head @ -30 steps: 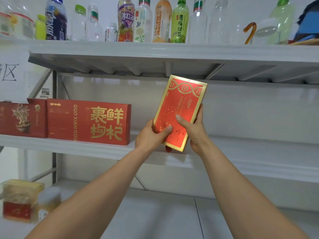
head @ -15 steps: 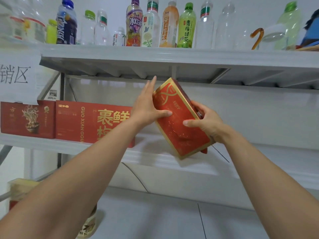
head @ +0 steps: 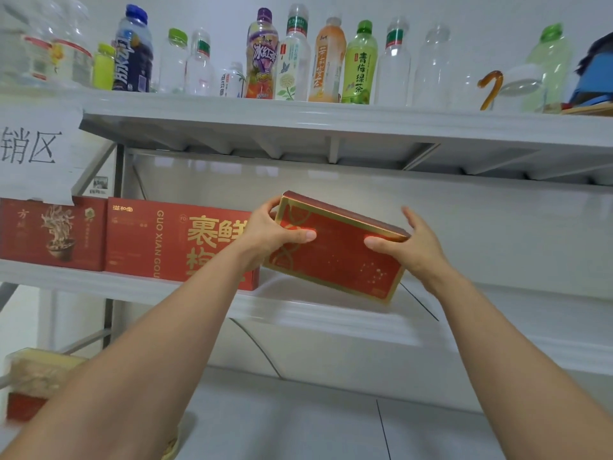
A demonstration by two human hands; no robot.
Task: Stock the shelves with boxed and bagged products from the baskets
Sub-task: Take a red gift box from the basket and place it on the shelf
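The slim red-and-gold box [head: 338,257] is held tilted, its right end lower, just right of the large red GUO XIAN box [head: 172,240] and low over the same middle shelf [head: 298,308]. The left hand [head: 265,234] grips its left end, thumb on the front face. The right hand [head: 414,247] holds the right end, thumb in front and fingers behind. Left of the GUO XIAN box stands a darker red box [head: 53,234].

Both arms are bare along their whole visible length: the left arm [head: 149,360] at lower left of the frame, the right arm [head: 497,343] at lower right. On the left hand [head: 268,234] and right hand [head: 411,247] the thumbnails seem short-trimmed.
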